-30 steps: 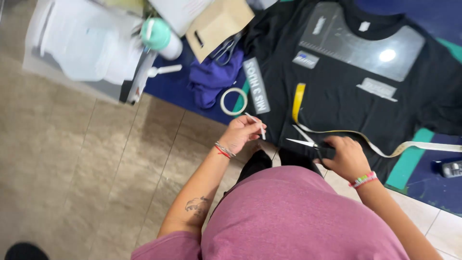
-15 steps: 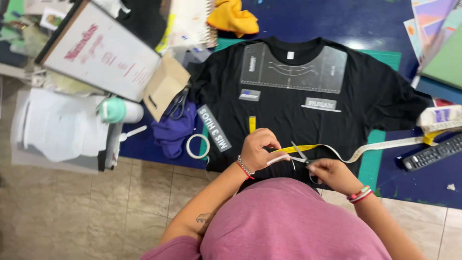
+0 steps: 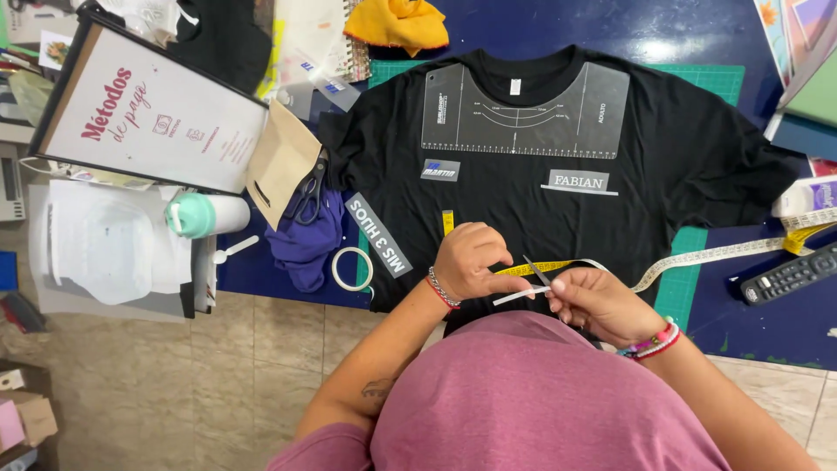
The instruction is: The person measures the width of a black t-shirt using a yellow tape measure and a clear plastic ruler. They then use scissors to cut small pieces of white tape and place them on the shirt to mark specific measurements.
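- The left hand (image 3: pixel 469 260) is curled over the lower front of the black T-shirt (image 3: pixel 540 209), its fingers pinched on one end of a thin white strip (image 3: pixel 520 296).
- The right hand (image 3: pixel 602 303) is closed round small scissors (image 3: pixel 536 272), whose blades point up toward the left hand, just above the strip.
- The strip lies between the two hands, over the shirt's hem and touching the yellow tape measure (image 3: pixel 532 268) that runs across the cloth.
- To do this well, the strip probably wants to be kept taut and lifted clear of the shirt, so that the blades meet only the strip and not the fabric or the tape.
- Short, steady snips close to the pinching fingers should give a cleaner edge.
- A clear ruler guide (image 3: pixel 526 112) sits at the collar, well apart from the hands.
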